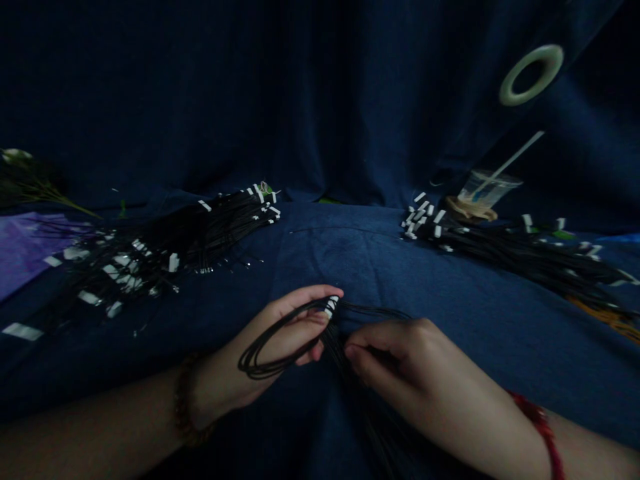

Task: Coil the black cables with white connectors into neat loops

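Holds near centre, in left hand (293,330), a coil of thin black cables (257,367); thumb and fingers clamped where a white band (331,307) crosses the strands. Hangs in an open loop across the hand, with loose strands dropping towards bottom centre and fading into shadow. Keeps right hand (407,363) just beside those strands, thumb and fingertips drawn together; cannot tell whether gripping one. Runs more strands rightward from the band, then out of sight behind right knuckles.

Note at wrists: dark beaded bracelet (185,400) lower left, red bracelet (543,420) lower right.

Spread over dark blue cloth (340,263), mid left: a big cable bundle (215,223), white tags at both ends. At mid right, another tagged bundle (510,250), with something orange (607,320) partly under it. Between bundles, one stray wire (345,229).

Behind right bundle, base partly hidden: clear plastic cup (495,190) with a pale stick (520,153). Upper right, a pale ring (509,90) against the drape. Far left, a purple sheet (25,253) below plant stems (45,187).
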